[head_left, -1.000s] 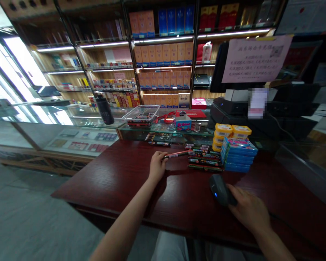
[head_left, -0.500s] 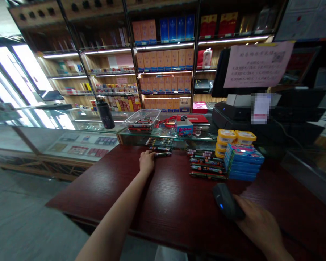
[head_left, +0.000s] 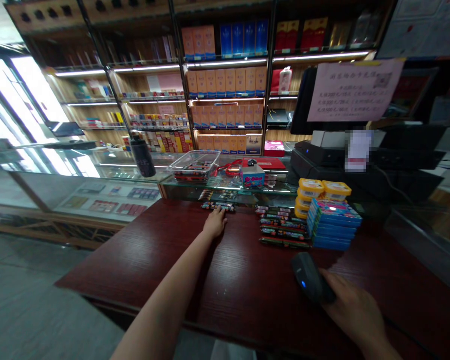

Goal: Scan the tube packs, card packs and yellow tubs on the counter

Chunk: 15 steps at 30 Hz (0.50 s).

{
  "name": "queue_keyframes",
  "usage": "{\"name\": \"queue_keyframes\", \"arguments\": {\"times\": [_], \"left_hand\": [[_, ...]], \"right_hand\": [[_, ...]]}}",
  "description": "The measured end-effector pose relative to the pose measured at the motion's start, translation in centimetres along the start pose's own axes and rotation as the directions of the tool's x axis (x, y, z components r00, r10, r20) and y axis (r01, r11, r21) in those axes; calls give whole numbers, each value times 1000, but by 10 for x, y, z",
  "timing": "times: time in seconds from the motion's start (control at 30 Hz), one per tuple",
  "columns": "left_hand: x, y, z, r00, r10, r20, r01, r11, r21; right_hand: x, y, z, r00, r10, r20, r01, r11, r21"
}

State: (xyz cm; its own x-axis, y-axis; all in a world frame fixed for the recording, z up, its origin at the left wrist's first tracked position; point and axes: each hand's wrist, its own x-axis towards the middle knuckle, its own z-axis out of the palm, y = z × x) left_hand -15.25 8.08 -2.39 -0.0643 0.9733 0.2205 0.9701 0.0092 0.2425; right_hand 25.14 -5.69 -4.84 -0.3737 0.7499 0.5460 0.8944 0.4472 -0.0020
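Note:
My right hand (head_left: 354, 305) is wrapped around the grip of a black barcode scanner (head_left: 311, 277) with a blue light, low over the wooden counter (head_left: 142, 270). Farther forward, my left hand (head_left: 215, 223) rests with its fingers stretched out against a small row of dark, slim wrapped packs (head_left: 207, 205) at the counter's back edge. The fingertips cover part of that row. To its right lies a larger row of similar dark wrapped packs (head_left: 283, 233). Beside them stand a stack of blue boxes (head_left: 330, 235) and several yellow-lidded tubs (head_left: 310, 188).
Behind the counter's back edge, a glass case carries a clear plastic bin (head_left: 195, 175) of packs, a small blue box (head_left: 252, 178) and a black bottle (head_left: 143, 159). A monitor with a pink paper sign (head_left: 354, 92) stands right. Shelves of boxed goods line the wall.
My left hand has moved right and slightly forward along the packs; the near pack by its fingers now lies against the others. My right hand still holds the scanner in nearly the same place.

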Motion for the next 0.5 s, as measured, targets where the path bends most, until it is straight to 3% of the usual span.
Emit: {"name": "queue_keyframes", "arguments": {"times": [0.13, 0.3, 0.4, 0.5], "left_hand": [[-13, 26, -5, 997, 6, -82, -11, 998, -68], [-52, 85, -3, 957, 134, -258, -225, 905, -361], [-73, 118, 5, 950, 179, -254, -286, 826, -486], [-82, 139, 15, 950, 251, -184, -308, 850, -428]], "right_hand": [[1, 0, 0, 1000, 13, 26, -13, 1000, 9], [4, -1, -2, 998, 23, 64, -25, 999, 30], [5, -2, -5, 997, 29, 73, -31, 999, 31], [6, -4, -8, 997, 30, 68, -31, 999, 16]]}}
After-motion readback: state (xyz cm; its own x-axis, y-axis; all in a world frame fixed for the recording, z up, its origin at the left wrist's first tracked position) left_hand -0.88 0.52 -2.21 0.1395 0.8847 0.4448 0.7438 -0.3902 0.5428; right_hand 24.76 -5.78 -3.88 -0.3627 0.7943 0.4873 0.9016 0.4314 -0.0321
